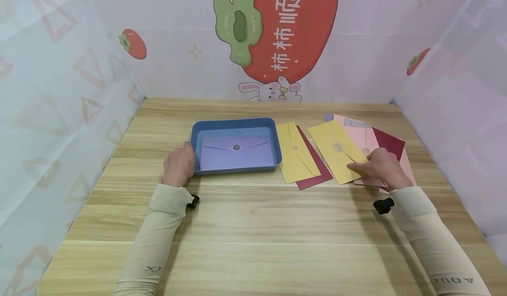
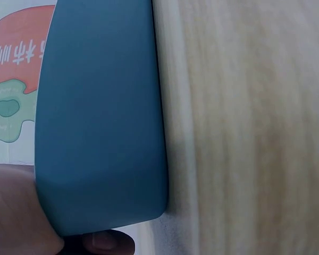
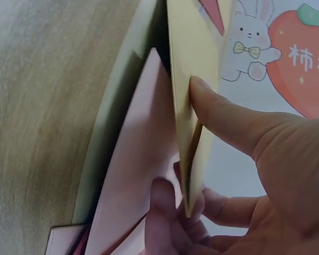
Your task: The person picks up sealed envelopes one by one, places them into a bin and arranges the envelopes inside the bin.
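1. Right hand [image 1: 380, 168]: thumb on the upper face of a yellow envelope [image 1: 329, 141], fingers behind it, pinching the near right corner. Left hand [image 1: 180, 162]: holds the left end of a blue tray [image 1: 237, 170].
2. Position of the yellow envelope: to the right of the tray, tilted, with the pinched end raised clear of the pink envelopes [image 1: 359, 137] beside it, as the right wrist view shows.
3. Handling: judge it light and thin, stiff enough to keep its plane from one corner, yet easily creased. Its paper face probably slides readily on its neighbours.
4. Grip point: take both layers together near a corner or edge. Avoid pulling on the flap alone or on the pale label [image 1: 338, 147], either of which could tear.
5. Container: the tray is shallow, with rounded corners, and rests on the wooden table [image 1: 253, 225]. One lavender envelope [image 1: 237, 156] lies flat inside, its round seal facing up.
6. Surroundings: just right of the tray, a second yellow envelope [image 1: 295, 153] overlaps a maroon envelope [image 1: 323, 173]. Farther right, a dark red piece [image 1: 390, 144] lies among the pink ones; its full outline is hidden.
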### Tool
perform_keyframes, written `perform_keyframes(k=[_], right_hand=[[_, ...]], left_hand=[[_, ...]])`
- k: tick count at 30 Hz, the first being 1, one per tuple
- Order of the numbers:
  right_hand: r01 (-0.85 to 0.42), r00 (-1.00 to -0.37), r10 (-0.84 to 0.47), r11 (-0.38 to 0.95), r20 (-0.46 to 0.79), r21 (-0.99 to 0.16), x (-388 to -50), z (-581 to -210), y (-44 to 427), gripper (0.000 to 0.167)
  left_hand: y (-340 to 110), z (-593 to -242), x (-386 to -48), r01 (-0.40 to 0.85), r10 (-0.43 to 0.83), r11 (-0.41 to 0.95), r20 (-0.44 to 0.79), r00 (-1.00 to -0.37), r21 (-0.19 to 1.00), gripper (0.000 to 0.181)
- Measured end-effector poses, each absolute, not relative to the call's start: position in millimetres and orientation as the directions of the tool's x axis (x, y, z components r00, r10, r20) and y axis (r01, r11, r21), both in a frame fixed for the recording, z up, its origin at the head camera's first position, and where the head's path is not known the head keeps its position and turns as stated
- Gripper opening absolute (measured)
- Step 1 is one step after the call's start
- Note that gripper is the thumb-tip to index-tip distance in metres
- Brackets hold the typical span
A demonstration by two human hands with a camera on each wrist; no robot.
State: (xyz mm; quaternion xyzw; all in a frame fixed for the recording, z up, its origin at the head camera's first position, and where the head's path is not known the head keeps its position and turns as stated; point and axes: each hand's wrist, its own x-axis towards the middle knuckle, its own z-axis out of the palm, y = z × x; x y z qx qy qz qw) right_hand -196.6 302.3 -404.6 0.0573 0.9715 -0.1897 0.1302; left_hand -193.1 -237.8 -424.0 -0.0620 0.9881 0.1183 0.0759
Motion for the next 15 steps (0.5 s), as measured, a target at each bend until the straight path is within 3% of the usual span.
perform_keyframes(k=[6, 11, 15], right_hand=[[0.133, -0.972, 0.040, 0.906, -0.231, -0.403, -195.5, -402.8, 303.9, 0.054], [0.149, -0.975, 0.054, 0.881, -0.216, -0.449, -194.2, -399.6, 303.2, 0.065], [0.159, -0.977, 0.062, 0.847, -0.202, -0.507, -194.6, -398.0, 305.1, 0.064]], left_hand=[[-237.5, -425.4, -193.3, -0.147, -0.109, 0.961, -0.165, -0.980, 0.234, 0.027], [-238.0, -425.8, -192.9, -0.144, -0.107, 0.961, -0.163, -0.981, 0.237, 0.027], [-238.2, -425.4, -193.0, -0.146, -0.109, 0.960, -0.163, -0.981, 0.239, 0.028]])
